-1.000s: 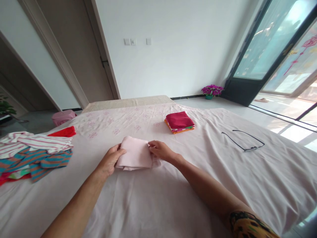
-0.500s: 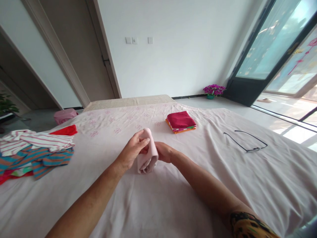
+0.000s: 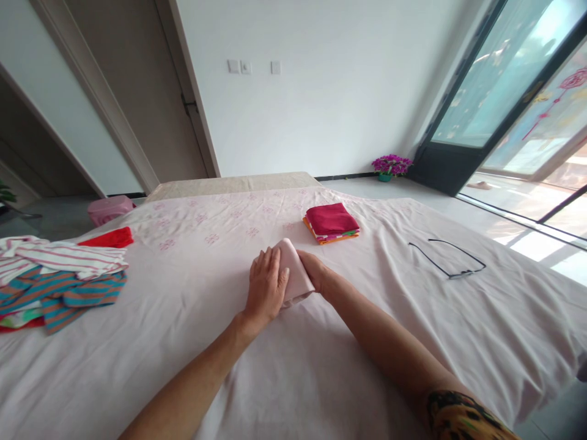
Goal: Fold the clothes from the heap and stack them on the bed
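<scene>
Our left hand (image 3: 266, 284) rests against the folded, pale-pink fabric bundle (image 3: 296, 269), fingers extended, not clenched; our right hand (image 3: 315, 269) touches its other side, fingertips hidden, so we cannot tell their grip. The bundle tilts between them, over a pale-pink, flower-printed cloth sheet (image 3: 192, 287). Near the white wall (image 3: 339, 110), a small green pot (image 3: 385, 177) holds bright purple, bushy flowers (image 3: 392, 164).

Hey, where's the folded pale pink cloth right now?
The folded pale pink cloth is near the middle of the head view, between the left hand and right hand, nearer the wearer than the red-topped stack of folded cloths.
</scene>
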### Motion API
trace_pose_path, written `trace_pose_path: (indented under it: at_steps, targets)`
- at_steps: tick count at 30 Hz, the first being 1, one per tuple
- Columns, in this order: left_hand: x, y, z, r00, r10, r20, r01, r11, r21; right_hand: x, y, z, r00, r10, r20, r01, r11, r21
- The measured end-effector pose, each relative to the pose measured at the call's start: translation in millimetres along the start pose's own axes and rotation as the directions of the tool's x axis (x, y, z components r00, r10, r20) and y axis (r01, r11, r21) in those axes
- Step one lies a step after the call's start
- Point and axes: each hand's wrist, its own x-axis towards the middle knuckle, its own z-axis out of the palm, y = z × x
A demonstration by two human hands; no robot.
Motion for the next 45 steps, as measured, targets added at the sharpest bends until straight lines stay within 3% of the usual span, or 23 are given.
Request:
trace_pose_path:
  at_steps: [2,4,6,8,10,12,15,17,20,22,26,29,31,33,35,37,40,45]
  targets:
    - [1.2,8.4,7.1,0.998,0.04,0.057,-0.047,0.99,0.134,4.3,-0.6,-9.9,0.988,-0.024,-0.155,0.023,1.0,-0.003]
    - [0.8,15.7,15.4,0.992,0.071,0.102,-0.092,0.971,0.222,8.0,-0.6,-19.3,0.953,-0.137,-0.271,0.118,0.989,-0.086]
    - [0.1,20.6,23.2,0.989,0.091,0.119,-0.12,0.957,0.263,10.9,1.0,-26.2,0.898,-0.32,-0.302,0.243,0.933,-0.267]
    - [0.3,21.2,27.5,0.988,0.1,0.121,-0.128,0.961,0.244,13.2,5.4,-29.5,0.843,-0.469,-0.263,0.322,0.831,-0.453]
    - [1.7,15.6,26.5,0.99,0.106,0.095,-0.119,0.983,0.137,14.7,12.6,-29.2,0.823,-0.542,-0.171,0.341,0.712,-0.614]
    - [3.5,3.0,20.2,0.997,0.075,0.017,-0.075,0.996,-0.047,14.7,21.2,-26.4,0.837,-0.544,-0.061,0.319,0.575,-0.753]
    - [4.6,-24.8,5.3,0.985,-0.142,-0.099,0.106,0.946,-0.308,11.8,31.6,-20.3,0.853,-0.522,0.014,0.237,0.363,-0.901]
    - [4.3,-42.0,-4.5,0.94,-0.342,-0.012,0.3,0.842,-0.447,9.8,34.5,-16.7,0.857,-0.516,0.002,0.175,0.286,-0.942]
    - [4.8,-52.7,-13.3,0.834,-0.47,0.29,0.543,0.602,-0.586,9.6,34.4,-13.3,0.86,-0.511,-0.017,0.133,0.257,-0.957]
    - [6.5,-48.5,-13.9,0.792,-0.474,0.384,0.605,0.521,-0.602,11.2,33.8,-12.6,0.854,-0.52,-0.021,0.136,0.261,-0.956]
    - [10.1,-35.3,-9.7,0.786,-0.499,0.365,0.603,0.493,-0.627,13.2,33.8,-16.0,0.839,-0.544,0.021,0.224,0.309,-0.924]
    - [12.2,-48.4,-14.8,0.791,-0.533,0.3,0.567,0.456,-0.686,11.9,34.0,-21.1,0.779,-0.624,0.056,0.332,0.335,-0.882]
    - [14.0,-72.3,-25.3,0.798,-0.566,0.204,0.527,0.493,-0.692,11.1,34.1,-22.9,0.729,-0.68,0.078,0.398,0.329,-0.856]
    - [15.0,-102.3,-39.7,0.826,-0.553,0.109,0.491,0.611,-0.621,11.3,34.4,-21.8,0.688,-0.718,0.107,0.454,0.31,-0.836]
    - [13.2,-129.2,-54.8,0.848,-0.527,0.05,0.5,0.767,-0.402,12.0,35.0,-18.0,0.655,-0.739,0.155,0.504,0.276,-0.818]
    - [6.8,-145.4,-67.9,0.907,-0.421,-0.034,0.408,0.894,-0.183,12.4,35.6,-12.7,0.629,-0.746,0.219,0.549,0.227,-0.804]
    - [-11.8,-145.3,-80.9,0.975,-0.174,-0.14,0.167,0.984,-0.062,10.8,36.6,-4.9,0.608,-0.732,0.308,0.593,0.161,-0.789]
    - [-48.2,-118.2,-85.8,0.993,0.087,-0.076,-0.083,0.995,0.056,6.5,38.2,7.7,0.606,-0.707,0.363,0.603,0.111,-0.79]
